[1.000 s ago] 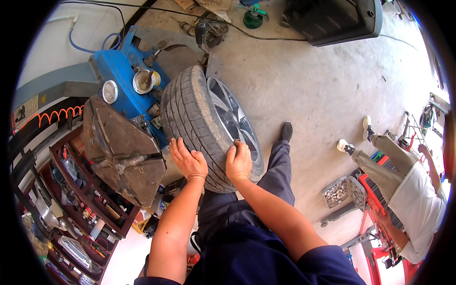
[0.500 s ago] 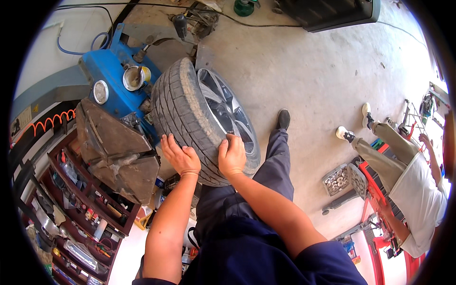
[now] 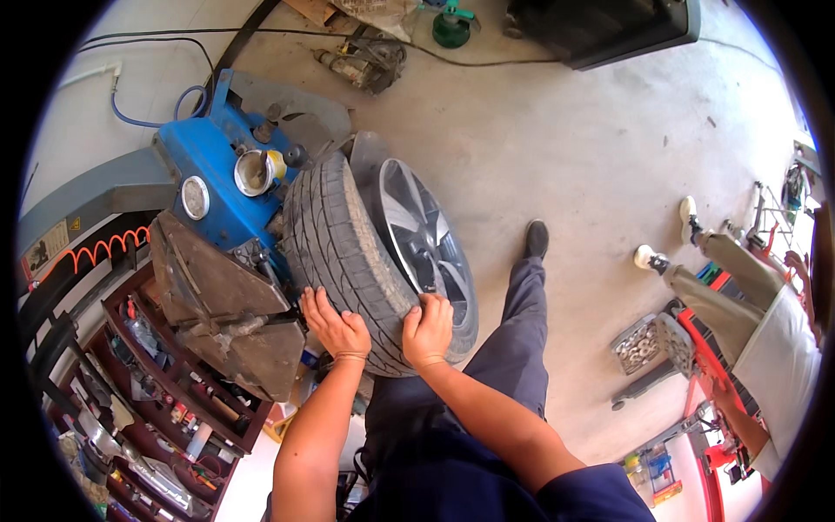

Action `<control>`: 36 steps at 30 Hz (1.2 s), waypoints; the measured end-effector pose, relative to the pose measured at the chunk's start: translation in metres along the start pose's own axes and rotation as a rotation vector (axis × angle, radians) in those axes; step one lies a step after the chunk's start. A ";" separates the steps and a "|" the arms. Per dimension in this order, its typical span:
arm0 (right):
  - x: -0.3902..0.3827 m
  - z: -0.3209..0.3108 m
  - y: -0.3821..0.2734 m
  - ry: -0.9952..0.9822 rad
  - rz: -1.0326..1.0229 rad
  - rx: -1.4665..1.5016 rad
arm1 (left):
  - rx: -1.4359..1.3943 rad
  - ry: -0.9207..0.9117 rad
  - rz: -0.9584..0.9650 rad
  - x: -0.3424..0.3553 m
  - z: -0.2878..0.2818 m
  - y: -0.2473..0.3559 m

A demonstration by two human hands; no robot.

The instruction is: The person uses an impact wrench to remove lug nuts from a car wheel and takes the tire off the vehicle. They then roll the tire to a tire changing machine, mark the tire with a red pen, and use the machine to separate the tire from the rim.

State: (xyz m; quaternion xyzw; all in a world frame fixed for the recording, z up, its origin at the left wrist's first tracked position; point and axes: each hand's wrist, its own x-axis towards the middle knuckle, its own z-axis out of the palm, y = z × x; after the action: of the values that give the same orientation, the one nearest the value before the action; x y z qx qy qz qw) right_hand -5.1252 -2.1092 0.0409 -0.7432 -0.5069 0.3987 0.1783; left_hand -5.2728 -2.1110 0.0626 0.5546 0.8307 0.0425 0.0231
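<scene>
A car wheel stands upright between my legs and a blue tyre-changing machine (image 3: 217, 143). Its worn black tyre (image 3: 326, 217) faces me with the tread, and its grey-and-black alloy rim (image 3: 426, 222) faces right. At the far top of the wheel, a dark metal blade (image 3: 370, 157) presses in beside the rim, and a dark gap separates sidewall from rim. My left hand (image 3: 337, 331) lies on the tread, fingers stretched out. My right hand (image 3: 429, 331) is curled over the tyre's right shoulder near the rim, with some fingertips hidden.
A yellow-white tub (image 3: 255, 172) sits on the machine, above rusty turntable plates (image 3: 222, 300). Tool shelves (image 3: 165, 383) stand at left. Another person in pale clothes (image 3: 778, 339) is at right, near a grey basket of parts (image 3: 639, 344). A black cable (image 3: 470, 63) crosses the far floor.
The blade and its black-knobbed arm have swung in against the wheel, and the sidewall has been pushed away from the rim. My hands stay on the tyre; the whole view has shifted.
</scene>
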 end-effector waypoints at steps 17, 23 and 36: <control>0.083 -0.050 0.137 -0.220 0.506 0.447 | -0.045 0.113 0.090 -0.002 0.022 0.008; 0.120 -0.031 0.281 -0.337 0.548 -0.187 | -0.079 0.100 0.043 -0.004 0.024 0.012; 0.131 0.083 0.283 -0.598 0.367 0.076 | -1.306 -0.047 -1.040 -0.135 0.038 -0.032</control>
State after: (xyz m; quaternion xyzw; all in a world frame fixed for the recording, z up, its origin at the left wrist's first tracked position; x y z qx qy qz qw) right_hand -4.9944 -2.1228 -0.2534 -0.6651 -0.3794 0.6427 -0.0255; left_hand -5.2467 -2.2460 0.0209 -0.0236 0.7883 0.4880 0.3740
